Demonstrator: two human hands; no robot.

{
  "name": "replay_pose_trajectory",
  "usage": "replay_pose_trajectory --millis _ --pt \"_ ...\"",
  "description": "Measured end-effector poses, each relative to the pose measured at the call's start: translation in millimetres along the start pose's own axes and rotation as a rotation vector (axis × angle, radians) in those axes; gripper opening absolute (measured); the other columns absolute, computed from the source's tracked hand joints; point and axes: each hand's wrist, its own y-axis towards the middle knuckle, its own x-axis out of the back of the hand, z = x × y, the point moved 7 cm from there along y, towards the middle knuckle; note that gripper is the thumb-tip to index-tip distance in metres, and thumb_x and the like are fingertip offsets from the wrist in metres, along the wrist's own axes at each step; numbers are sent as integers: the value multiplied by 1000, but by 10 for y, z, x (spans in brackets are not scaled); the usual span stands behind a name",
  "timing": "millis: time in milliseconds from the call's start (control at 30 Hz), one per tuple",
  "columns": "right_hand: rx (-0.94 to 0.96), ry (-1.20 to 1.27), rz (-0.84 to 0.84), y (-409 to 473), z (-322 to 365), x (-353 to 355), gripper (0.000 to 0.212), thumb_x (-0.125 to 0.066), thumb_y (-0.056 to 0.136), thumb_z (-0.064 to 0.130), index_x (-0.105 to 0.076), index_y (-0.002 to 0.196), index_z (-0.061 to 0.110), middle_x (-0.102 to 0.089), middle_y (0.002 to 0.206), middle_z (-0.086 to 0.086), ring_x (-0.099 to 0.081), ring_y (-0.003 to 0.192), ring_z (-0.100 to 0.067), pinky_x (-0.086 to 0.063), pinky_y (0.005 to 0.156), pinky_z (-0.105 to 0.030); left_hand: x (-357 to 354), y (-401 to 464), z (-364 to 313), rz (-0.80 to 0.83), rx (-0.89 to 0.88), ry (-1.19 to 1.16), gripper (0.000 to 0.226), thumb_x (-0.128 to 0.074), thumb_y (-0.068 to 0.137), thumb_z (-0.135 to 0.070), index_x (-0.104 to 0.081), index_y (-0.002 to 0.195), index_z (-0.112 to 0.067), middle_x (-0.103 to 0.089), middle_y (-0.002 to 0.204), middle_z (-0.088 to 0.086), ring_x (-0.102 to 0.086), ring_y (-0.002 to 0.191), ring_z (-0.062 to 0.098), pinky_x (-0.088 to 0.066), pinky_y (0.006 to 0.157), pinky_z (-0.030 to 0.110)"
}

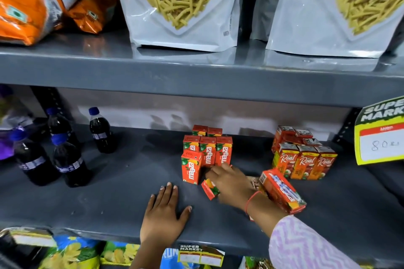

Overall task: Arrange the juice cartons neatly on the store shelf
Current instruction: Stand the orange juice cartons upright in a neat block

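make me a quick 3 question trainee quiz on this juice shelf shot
1. True or false: the left hand lies flat on the middle shelf, holding nothing.
2. Which brand is on the tilted carton under the right hand? A) Real B) Maaza C) cannot be read
3. Fill in: a larger orange carton lies on its ____ in front of the Real cartons.

Key:
1. True. The palm is down, fingers spread.
2. C. It matches the upright Maaza cartons in colour, but no name shows.
3. side
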Motion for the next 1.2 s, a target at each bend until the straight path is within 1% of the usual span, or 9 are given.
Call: replay_pose_trajectory --millis 200,267,367,500,667,900,1033,1133,1200 --pt "-218 762 132 60 -400 333 64 -69 72 -6 -47 129 12 -56 131 -12 -51 115 -19 -39 97 -30 17 -4 1 -27 -6 24 99 5 63 -71 -16 145 -17 -13 155 1 -11 142 15 13 111 24" --pt "-253 862 181 113 -459 370 65 -63 73 -16 -45 131 8 -53 134 -13 -48 124 -23 -36 99 -27 26 -7 -24 20 2 13 96 0 72 -73 -35 139 -14 -34 148 5 -31 137 18 20 106 20" --pt "-260 909 304 160 -429 254 68 -54 77 -21 -37 137 7 -50 137 -16 -46 126 -26 -40 101 -34 -31 5 -5 34 -5 -43 110 14 64 -81 -28 141 -16 -26 151 3 -23 140 19 22 102 17" --pt "-298 854 307 214 -416 136 73 -53 80 -17 -32 141 15 -48 140 -12 -46 127 -27 -44 100 -37 -41 9 -30 108 22 8 89 -4 81 -70 -53 126 -11 -55 133 7 -51 123 22 17 107 17" --pt "-250 818 178 207 -408 283 74 -53 76 -19 -37 138 18 -44 143 -7 -40 133 -22 -43 90 -22 4 5 12 47 14 44 109 18 55 -77 -5 146 -20 -2 157 -2 0 143 13 13 109 25" --pt "-160 665 188 176 -318 438 55 -57 83 -7 -48 130 19 -46 140 -4 -46 123 -16 -40 98 -25 1 2 14 35 17 21 118 22 50 -82 -7 146 -19 -4 157 -2 -1 143 14 10 111 25" --pt "-177 267 133 209 -342 536 55 -62 83 22 -40 133 23 -47 141 -7 -50 122 -27 -46 99 -37 19 7 0 37 18 25 103 11 57 -70 -6 146 -20 -2 157 -2 0 143 13 5 115 29" --pt "-125 195 173 221 -270 555 62 -62 83 15 -35 139 21 -42 146 -8 -44 129 -29 -39 105 -37 9 0 1 51 22 42 102 11 57 -68 -5 146 -20 -2 157 -3 1 143 13 4 115 31" --pt "-91 159 163 264 -221 565 48 -56 87 12 -44 133 19 -47 142 -10 -47 126 -30 -42 104 -38 -2 0 10 55 24 34 101 11 58 -68 -6 146 -20 -3 157 -3 0 143 13 3 115 31"
